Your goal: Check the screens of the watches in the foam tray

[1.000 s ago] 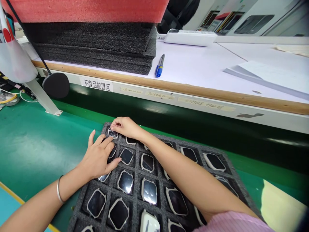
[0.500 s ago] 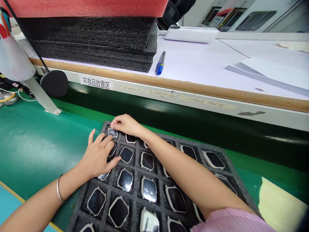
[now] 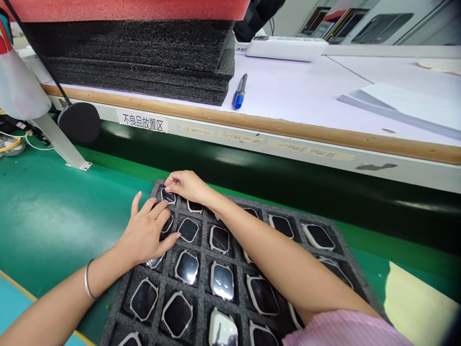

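A dark grey foam tray [image 3: 163, 278] holds several smartwatch cases with black screens and pale frames, each in its own square pocket. In the far left corner pocket lies one smartwatch [image 3: 168, 196]. Over its upper edge, my right hand [image 3: 187, 185] has its thumb and fingertips pinched together; what is between them is too small to make out. My left hand [image 3: 149, 230] rests with fingers spread over the tray's left edge, fingertips near that same watch and partly covering the smartwatch [image 3: 167, 224] in the pocket below. Its thumb reaches toward a neighbouring smartwatch [image 3: 188, 230].
Behind the tray runs a raised shelf [image 3: 288, 96] with a wooden edge. On it are stacked black foam sheets [image 3: 137, 62] under red foam, a blue-capped pen [image 3: 239, 92] and papers [image 3: 403, 105]. A round black disc [image 3: 79, 122] hangs at the left beside a metal post [image 3: 65, 144].
Both hands keep nearly the same place and pose at the corner watch. The view has shifted very slightly.
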Tool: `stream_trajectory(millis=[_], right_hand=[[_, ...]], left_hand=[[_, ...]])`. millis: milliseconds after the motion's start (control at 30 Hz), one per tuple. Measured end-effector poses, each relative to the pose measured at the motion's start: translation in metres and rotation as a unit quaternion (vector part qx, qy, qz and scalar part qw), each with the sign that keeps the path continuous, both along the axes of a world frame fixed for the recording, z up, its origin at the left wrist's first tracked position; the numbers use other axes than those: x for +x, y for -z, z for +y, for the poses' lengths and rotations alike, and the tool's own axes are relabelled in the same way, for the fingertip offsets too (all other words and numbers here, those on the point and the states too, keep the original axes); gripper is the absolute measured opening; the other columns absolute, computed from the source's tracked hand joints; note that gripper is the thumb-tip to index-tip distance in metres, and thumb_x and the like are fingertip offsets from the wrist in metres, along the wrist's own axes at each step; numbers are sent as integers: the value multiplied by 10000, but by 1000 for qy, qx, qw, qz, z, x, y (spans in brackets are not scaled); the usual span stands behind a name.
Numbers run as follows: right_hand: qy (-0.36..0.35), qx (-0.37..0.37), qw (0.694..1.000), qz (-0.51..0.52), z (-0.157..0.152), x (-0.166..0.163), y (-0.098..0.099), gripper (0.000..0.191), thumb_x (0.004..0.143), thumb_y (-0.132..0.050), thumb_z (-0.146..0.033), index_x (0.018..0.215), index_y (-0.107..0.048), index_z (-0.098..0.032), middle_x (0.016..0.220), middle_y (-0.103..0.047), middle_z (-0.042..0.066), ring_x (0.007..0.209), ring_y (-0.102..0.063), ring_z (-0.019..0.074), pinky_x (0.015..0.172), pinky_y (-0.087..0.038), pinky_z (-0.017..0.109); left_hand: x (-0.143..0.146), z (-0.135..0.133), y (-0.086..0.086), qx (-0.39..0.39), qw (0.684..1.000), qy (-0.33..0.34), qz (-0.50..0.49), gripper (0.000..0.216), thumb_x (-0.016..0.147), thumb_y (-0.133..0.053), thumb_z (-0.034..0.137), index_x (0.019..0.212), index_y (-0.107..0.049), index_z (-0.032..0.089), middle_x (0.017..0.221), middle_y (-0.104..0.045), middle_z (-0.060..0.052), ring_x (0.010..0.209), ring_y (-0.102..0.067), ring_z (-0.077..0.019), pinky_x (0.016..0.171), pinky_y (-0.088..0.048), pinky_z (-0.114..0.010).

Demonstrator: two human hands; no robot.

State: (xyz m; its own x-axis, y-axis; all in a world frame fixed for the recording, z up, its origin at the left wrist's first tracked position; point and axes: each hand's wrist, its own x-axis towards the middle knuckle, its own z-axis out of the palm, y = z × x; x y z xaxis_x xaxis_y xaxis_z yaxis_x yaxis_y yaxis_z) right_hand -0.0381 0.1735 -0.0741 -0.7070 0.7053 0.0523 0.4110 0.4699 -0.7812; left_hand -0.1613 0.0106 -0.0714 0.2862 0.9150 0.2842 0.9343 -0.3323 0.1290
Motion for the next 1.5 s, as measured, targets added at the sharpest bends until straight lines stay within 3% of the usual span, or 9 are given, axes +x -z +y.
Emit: stream_trajectory(millis=[267,667,1100,1300,1500], right_hand=[[-21,-2,1000,16,0,2,-2,81,810,-657,-126,739,-685,-156,731,-705,13,687,-643,135,649,-461,224],[-26,52,998,-8,-3,2,-3,136,833,-615,-79,718,-643,-148,740,-663,7,668,-584,116,655,-408,218],[-27,118,986,-115,-5,-3,-9,96,833,-657,-97,748,-670,-139,766,-603,35,732,-583,146,710,-414,240],[-23,154,974,-165,-7,0,-10,135,890,-625,-193,780,-688,-148,814,-604,67,774,-601,186,684,-390,268],[-7,159,974,-160,-8,1,-6,156,901,-595,-165,774,-683,-144,819,-628,75,785,-608,190,684,-387,270]], left_hand=[[0,0,1,3,1000,1,6,396,904,-475,477,1069,-643,159,1246,-648,-119,1145,-512,-342,1117,-167,-629],[0,0,3,17,1000,11,13,417,906,-472,476,1052,-647,127,1237,-648,-136,1134,-517,-344,1097,-188,-635],[1,0,3,22,999,6,26,429,904,-464,497,1035,-657,138,1215,-662,-123,1121,-531,-333,1116,-165,-620],[2,-2,3,52,997,-15,53,575,908,-427,567,1188,-636,110,1197,-676,-133,1164,-509,-358,1138,-74,-622],[1,-1,2,38,998,-24,52,678,900,-395,631,1267,-607,102,1227,-659,-138,1166,-502,-369,1135,-63,-636]])
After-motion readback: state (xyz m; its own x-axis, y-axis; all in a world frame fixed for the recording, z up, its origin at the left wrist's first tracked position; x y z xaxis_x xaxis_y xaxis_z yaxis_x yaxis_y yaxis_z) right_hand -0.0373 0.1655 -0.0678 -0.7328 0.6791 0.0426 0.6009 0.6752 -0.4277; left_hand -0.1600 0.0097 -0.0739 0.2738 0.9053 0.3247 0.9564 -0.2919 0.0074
